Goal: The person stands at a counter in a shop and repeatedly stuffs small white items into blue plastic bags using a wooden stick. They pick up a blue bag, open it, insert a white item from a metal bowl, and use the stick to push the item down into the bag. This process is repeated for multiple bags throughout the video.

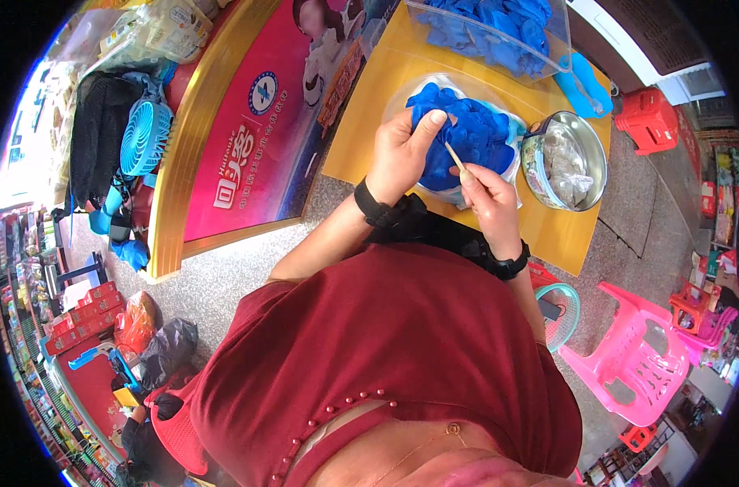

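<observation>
My left hand [402, 154] pinches a piece of thin blue material [425, 162] between thumb and fingers, and the piece hangs down below them. In my right hand [489, 199] is a slim wooden stick [454, 154], its far end close to the blue material by my left thumb. Whether the tip touches it I cannot tell. Beneath both hands, a pile of similar blue pieces [479, 134] fills a round, whitish shallow container [513, 169] on the yellow table [361, 138].
A see-through bin [499, 40] of blue pieces stands at the table's far side. To the right are a round tin [560, 162] holding see-through plastic and a bright blue object [584, 85]. A pink chair [633, 353] and teal basket [560, 316] stand right; a pink-sided counter [239, 130] is left.
</observation>
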Motion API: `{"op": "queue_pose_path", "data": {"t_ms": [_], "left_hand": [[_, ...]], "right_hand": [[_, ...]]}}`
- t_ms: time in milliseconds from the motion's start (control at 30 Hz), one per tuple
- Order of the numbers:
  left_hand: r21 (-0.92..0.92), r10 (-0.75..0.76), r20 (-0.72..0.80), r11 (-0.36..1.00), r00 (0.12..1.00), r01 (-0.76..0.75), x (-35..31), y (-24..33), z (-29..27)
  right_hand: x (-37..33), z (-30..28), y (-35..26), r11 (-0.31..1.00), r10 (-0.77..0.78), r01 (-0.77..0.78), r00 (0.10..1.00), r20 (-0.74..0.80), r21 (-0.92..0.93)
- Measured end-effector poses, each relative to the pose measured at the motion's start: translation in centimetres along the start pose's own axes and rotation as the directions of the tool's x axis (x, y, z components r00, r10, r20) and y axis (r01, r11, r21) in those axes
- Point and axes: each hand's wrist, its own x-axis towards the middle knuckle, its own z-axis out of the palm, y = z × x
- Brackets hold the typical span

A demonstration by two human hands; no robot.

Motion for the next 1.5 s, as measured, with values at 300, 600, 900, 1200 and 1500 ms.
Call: {"op": "queue_pose_path", "data": {"t_ms": [300, 600, 900, 1200, 1500], "left_hand": [[-0.012, 0.012, -0.048, 1.000, 0.999, -0.013, 0.0, 0.5, -0.2], [0.108, 0.275, 0.054, 0.954, 0.960, -0.279, 1.3, 0.8, -1.4], [0.219, 0.370, 0.316, 0.868, 0.874, -0.446, 0.3, 1.1, -1.0], [-0.212, 0.186, -0.061, 0.958, 0.981, -0.195, 0.5, 1.1, 1.0], [-0.211, -0.167, 0.213, 0.954, 0.963, 0.212, 0.6, 1.7, 0.2]], "right_hand": [[-0.3, 0.0, -0.9, 0.994, 0.049, -0.046, 0.998, -0.028, 0.101], [-1.1, -1.0, -1.3, 0.995, 0.079, -0.083, 0.992, 0.096, 0.047], [-0.8, -1.4, -1.0, 0.989, 0.124, -0.124, 0.992, 0.000, 0.075], [-1.1, -0.5, -0.5, 1.000, -0.003, 0.001, 0.998, -0.062, -0.030], [-0.4, -0.3, 1.3, 0.983, -0.159, 0.139, 0.969, -0.190, -0.119]]}}
